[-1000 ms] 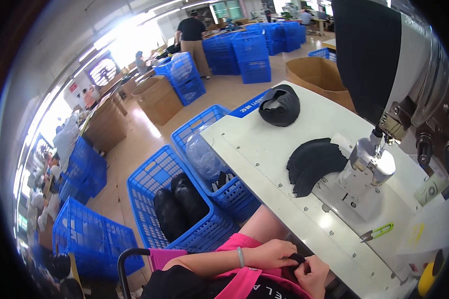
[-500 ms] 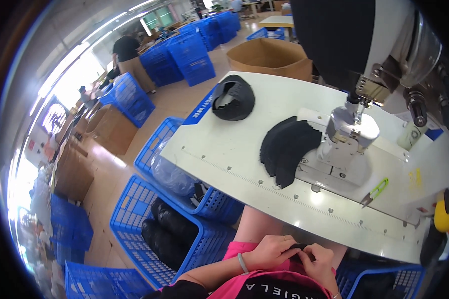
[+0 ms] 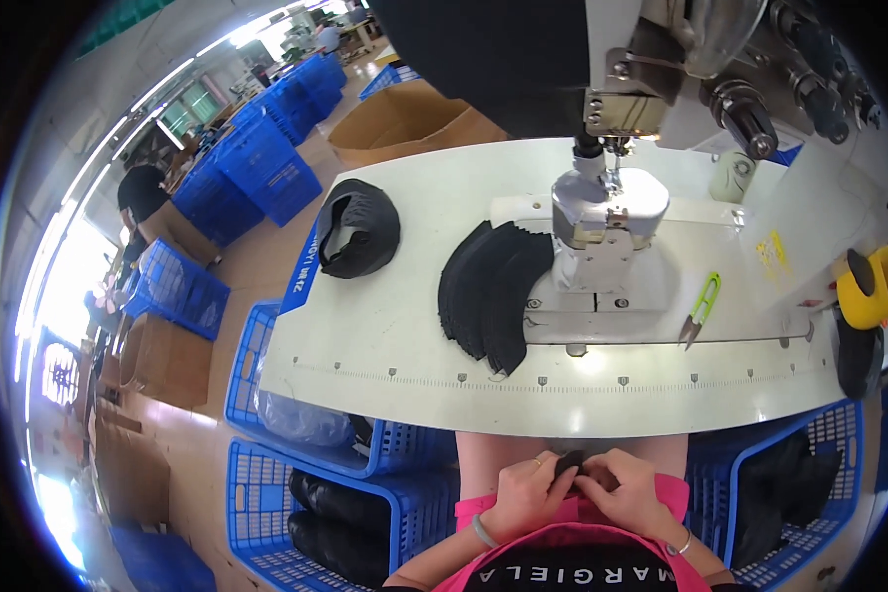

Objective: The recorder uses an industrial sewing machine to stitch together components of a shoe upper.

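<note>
Your left grip (image 3: pixel 528 495) and right grip (image 3: pixel 624 490) were narrow, fingers pinched together on a small black piece (image 3: pixel 568 463) above your lap. Just ahead of them ran the pale bench (image 3: pixel 405 397), its near side marked with a ruler scale. Beyond your grips on it stood a post-bed sewing machine (image 3: pixel 610 222); ahead and left of them lay fanned, curved black pieces (image 3: pixel 495 296) and, farther off, a curled black bundle (image 3: pixel 360 242). Green thread snips (image 3: pixel 703 306) lay ahead and to their right. Blue crates (image 3: pixel 397 528) flanked your grips below the bench. Far ahead and left, a cardboard box (image 3: pixel 405 123) and a person in a dark top (image 3: pixel 143 190) stood on the glossy floor (image 3: pixel 252 274).
</note>
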The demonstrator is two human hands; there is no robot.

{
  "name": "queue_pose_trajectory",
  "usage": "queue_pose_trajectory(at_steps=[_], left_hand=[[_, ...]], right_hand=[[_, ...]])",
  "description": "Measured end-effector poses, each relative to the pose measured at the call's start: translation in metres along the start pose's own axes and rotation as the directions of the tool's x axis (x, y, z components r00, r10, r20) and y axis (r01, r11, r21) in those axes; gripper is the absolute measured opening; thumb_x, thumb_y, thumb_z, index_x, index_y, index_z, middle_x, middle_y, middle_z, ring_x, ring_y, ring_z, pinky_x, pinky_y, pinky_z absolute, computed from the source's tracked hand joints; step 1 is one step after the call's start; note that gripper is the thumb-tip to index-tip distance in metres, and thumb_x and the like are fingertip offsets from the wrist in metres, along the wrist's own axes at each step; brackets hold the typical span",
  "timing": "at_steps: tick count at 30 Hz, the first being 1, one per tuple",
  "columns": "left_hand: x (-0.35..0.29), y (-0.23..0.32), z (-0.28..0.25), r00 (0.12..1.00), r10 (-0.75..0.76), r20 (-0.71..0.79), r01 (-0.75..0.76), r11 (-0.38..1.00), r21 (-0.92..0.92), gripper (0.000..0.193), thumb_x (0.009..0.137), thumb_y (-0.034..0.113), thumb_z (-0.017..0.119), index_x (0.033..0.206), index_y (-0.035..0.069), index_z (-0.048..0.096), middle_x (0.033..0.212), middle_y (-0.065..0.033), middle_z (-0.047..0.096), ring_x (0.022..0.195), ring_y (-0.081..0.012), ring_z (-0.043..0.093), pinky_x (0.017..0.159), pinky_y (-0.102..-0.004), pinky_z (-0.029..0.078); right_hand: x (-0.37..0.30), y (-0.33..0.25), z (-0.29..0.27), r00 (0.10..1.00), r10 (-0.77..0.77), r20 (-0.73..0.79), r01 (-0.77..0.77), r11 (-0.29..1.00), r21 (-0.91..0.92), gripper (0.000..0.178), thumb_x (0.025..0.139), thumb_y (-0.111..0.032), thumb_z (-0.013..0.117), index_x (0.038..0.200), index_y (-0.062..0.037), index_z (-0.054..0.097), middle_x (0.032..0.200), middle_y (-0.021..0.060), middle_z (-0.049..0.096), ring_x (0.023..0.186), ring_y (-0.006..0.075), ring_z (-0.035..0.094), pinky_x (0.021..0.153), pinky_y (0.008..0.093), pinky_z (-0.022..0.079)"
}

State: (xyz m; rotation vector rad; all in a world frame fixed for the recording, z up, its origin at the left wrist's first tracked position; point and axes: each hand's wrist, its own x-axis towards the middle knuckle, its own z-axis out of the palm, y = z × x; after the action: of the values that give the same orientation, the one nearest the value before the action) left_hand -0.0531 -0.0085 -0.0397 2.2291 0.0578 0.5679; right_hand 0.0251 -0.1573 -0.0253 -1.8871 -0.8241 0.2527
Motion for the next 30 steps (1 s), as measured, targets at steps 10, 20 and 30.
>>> queue_pose_trajectory(at_steps=[10, 20, 30], left_hand=[[-0.001, -0.005, 0.001, 0.992, 0.117, 0.045, -0.120, 0.990, 0.076, 0.011, 0.079, 0.011, 0.067, 0.081, 0.004, 0.059, 0.068, -0.0086, 0.057, 0.052, -0.0257, 0.056, 0.048, -0.0360, 0.044], [-0.001, 0.002, 0.004, 0.993, 0.118, 0.029, -0.122, 0.972, 0.203, 0.012, 0.078, 0.012, 0.068, 0.076, 0.006, 0.058, 0.063, -0.0063, 0.054, 0.050, -0.0226, 0.055, 0.048, -0.0331, 0.043], [-0.003, 0.002, 0.012, 0.998, 0.030, 0.048, -0.039, 0.981, 0.192, 0.013, 0.079, 0.011, 0.067, 0.075, 0.006, 0.056, 0.056, -0.0101, 0.049, 0.048, -0.0285, 0.053, 0.046, -0.0383, 0.042]], right_hand=[[-0.002, 0.008, 0.009, 0.999, -0.046, -0.023, 0.045, 0.998, -0.043, 0.009, 0.070, -0.002, 0.069, 0.075, -0.0016, 0.062, 0.064, 0.0081, 0.060, 0.051, 0.0183, 0.060, 0.047, 0.0283, 0.048], [-0.010, 0.010, 0.016, 0.978, -0.180, -0.102, 0.163, 0.974, -0.156, 0.011, 0.071, -0.005, 0.070, 0.077, -0.0039, 0.062, 0.064, 0.0084, 0.058, 0.052, 0.0252, 0.060, 0.045, 0.0338, 0.047], [-0.008, 0.013, 0.004, 0.948, -0.185, -0.259, 0.156, 0.980, -0.127, 0.014, 0.062, -0.002, 0.067, 0.066, -0.0051, 0.054, 0.058, 0.0084, 0.052, 0.045, 0.0235, 0.054, 0.041, 0.0322, 0.041]])
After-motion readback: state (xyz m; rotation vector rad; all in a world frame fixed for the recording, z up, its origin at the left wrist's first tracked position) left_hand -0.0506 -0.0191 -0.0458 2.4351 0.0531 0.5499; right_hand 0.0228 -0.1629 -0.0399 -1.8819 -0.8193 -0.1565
